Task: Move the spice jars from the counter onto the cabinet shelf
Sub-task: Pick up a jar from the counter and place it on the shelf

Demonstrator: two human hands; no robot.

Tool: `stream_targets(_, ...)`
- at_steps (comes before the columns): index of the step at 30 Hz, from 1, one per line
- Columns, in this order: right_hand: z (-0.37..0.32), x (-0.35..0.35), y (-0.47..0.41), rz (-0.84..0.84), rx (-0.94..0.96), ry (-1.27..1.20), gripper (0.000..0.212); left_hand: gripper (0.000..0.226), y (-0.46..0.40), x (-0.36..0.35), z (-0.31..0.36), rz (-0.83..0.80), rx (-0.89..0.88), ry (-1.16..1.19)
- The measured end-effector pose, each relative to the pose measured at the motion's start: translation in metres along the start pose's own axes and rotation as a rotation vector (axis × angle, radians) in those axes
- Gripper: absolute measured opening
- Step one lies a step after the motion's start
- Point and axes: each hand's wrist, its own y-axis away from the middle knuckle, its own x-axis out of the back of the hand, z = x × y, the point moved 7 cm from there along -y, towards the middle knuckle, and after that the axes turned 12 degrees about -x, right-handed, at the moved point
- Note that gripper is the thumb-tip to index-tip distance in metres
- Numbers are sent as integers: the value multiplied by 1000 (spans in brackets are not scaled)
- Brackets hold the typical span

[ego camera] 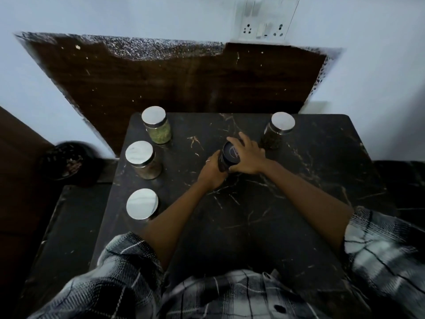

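On the black marble counter (pixel 264 215) a dark jar with a black lid (pixel 230 153) stands in the middle. My left hand (pixel 212 170) wraps its left side and my right hand (pixel 247 157) grips its lid and right side. Three silver-lidded glass jars line the left edge: one with green spice (pixel 157 125) at the back, one with brown spice (pixel 143 160) in the middle, and a third (pixel 142 203) nearest me. Another silver-lidded jar with dark contents (pixel 277 131) stands at the back right, just beyond my right hand.
A dark wooden panel (pixel 174 81) rises behind the counter against a pale wall. A white socket plate (pixel 264 21) sits on the wall above it. A dark round bin (pixel 64 161) stands on the floor at the left. No cabinet shelf is in view.
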Motion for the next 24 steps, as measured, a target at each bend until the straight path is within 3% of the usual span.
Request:
stream_targets(5, 1, -13, -16, -62, -17, 48, 92, 81, -4, -13, -5, -58, 53, 84)
stream_targets(16, -1, 2, -24, 34, 3, -24, 79, 97, -6, -23, -12, -29, 51, 151)
stream_targets(24, -4, 61, -16, 113, -30, -219, 73, 96, -12, 4, 20, 224, -69, 168)
